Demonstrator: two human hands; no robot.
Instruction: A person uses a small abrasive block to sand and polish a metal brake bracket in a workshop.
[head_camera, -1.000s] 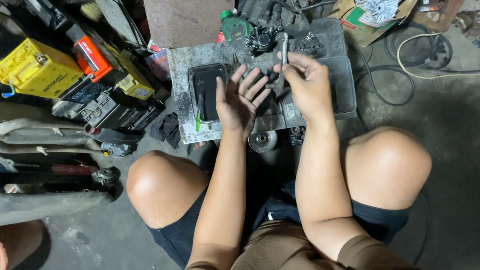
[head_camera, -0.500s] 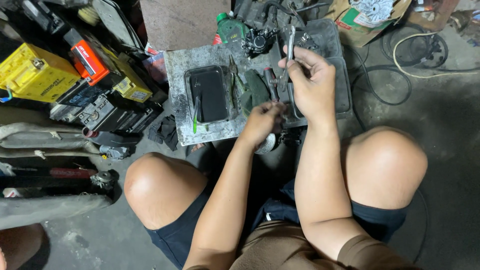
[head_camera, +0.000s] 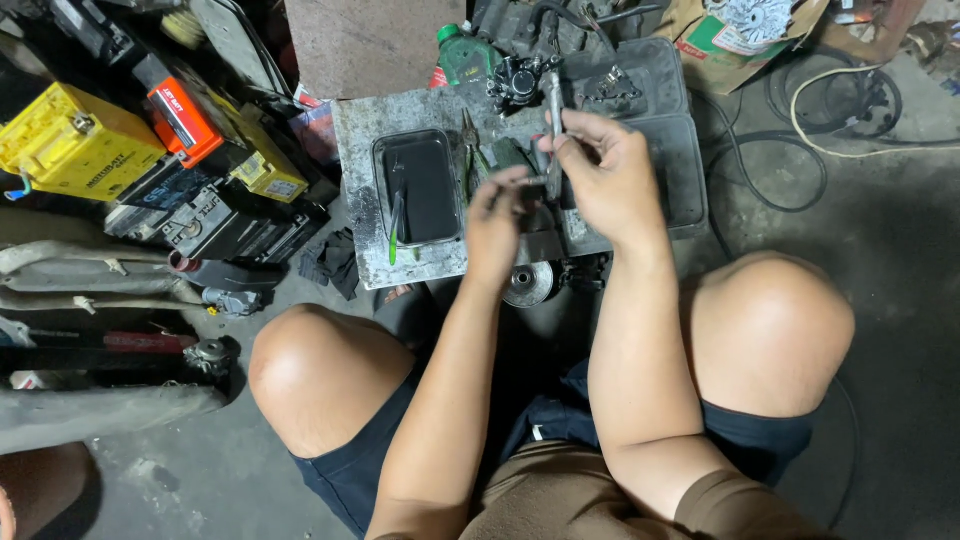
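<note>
My right hand (head_camera: 608, 180) grips a slim grey metal tool (head_camera: 554, 112) that stands upright over the grey metal slab (head_camera: 358, 140). My left hand (head_camera: 497, 222) is closed just to its left, fingertips pinching a small metal part close to the tool's lower end; the part itself is mostly hidden. A black tray of dark oil (head_camera: 420, 185) with a green-handled brush (head_camera: 394, 228) lies left of the hands. Below the hands a round metal part (head_camera: 528, 284) sits at the slab's near edge. Pliers (head_camera: 470, 140) lie beside the tray.
Yellow, orange and black batteries (head_camera: 70, 145) are stacked at the left. A green bottle (head_camera: 462, 58) and black engine parts (head_camera: 520, 80) stand at the back, a black plastic tray (head_camera: 682, 170) at the right, cables (head_camera: 830, 110) on the floor, a dark rag (head_camera: 330, 262) left of the slab.
My left hand went from open over the slab down toward the near edge, then came back up closed beside the tool. My right hand kept the tool upright.
</note>
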